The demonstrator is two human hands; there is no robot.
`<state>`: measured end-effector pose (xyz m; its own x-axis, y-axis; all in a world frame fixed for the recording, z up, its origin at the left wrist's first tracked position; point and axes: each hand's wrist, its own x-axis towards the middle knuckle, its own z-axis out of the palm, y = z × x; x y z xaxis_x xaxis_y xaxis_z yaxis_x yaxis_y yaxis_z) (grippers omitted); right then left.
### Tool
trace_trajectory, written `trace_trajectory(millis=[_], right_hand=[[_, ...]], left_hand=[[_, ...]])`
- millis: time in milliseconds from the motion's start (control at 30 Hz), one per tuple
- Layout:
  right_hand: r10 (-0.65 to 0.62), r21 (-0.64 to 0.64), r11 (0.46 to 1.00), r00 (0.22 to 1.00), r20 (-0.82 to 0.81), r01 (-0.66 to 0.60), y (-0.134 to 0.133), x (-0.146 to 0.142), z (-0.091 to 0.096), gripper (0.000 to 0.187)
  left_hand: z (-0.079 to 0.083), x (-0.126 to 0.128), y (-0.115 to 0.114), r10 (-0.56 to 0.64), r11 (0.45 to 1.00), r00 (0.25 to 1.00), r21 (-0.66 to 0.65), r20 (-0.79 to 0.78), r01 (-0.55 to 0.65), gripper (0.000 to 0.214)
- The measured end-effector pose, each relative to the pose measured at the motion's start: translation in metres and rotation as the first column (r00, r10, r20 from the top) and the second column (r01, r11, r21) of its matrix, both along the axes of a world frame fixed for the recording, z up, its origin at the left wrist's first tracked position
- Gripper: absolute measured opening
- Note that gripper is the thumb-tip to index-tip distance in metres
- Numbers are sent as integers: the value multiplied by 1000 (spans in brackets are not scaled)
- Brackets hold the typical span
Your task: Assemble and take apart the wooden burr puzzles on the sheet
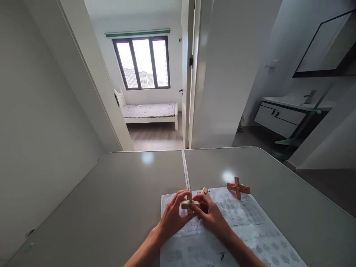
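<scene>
Between my two hands is a small wooden interlocking puzzle (189, 204), its light wooden pieces crossing each other. My left hand (174, 213) grips it from the left, thumb below and fingers over the top. On the other side, my right hand (210, 213) pinches it with thumb and fingers. Just behind my right fingers lies a loose wooden piece (204, 190), partly hidden. A reddish wooden cross of joined pieces (238, 188) rests farther right, at the sheet's upper edge. Under my hands spreads a printed paper sheet (236, 230) with small diagrams.
The grey table (125, 207) has a seam (185, 168) running away from me. Beyond its far edge stand a doorway with an open door (187, 74) and a bed (151, 111) under a window. A washbasin cabinet (280, 116) is at the right.
</scene>
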<state>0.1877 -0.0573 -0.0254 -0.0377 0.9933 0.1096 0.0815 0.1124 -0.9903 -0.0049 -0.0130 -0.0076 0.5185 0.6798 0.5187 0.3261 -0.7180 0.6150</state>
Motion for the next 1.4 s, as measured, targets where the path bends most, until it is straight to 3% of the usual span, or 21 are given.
trace_trajectory(millis=[133,333,700,1033,1400], right_hand=[[64,-3,998,998,-3,-64,0,0,-2,44],[93,19,996,996,-16,-93,2,1,-2,43],[111,-35,993,990,-86,-115,-1,2,11,45],[146,-46,987,977,-154,-155,2,5,1,42],[144,-65,985,972,-184,-158,-1,4,6,44]], left_hand=[[3,0,-2,-59,992,998,107,-15,61,55],[2,2,-3,-55,982,998,178,-24,58,52],[3,3,-5,-76,985,996,153,-42,82,53],[2,3,-4,-99,988,994,116,-45,103,54],[6,3,-5,-98,986,994,134,-41,103,55]])
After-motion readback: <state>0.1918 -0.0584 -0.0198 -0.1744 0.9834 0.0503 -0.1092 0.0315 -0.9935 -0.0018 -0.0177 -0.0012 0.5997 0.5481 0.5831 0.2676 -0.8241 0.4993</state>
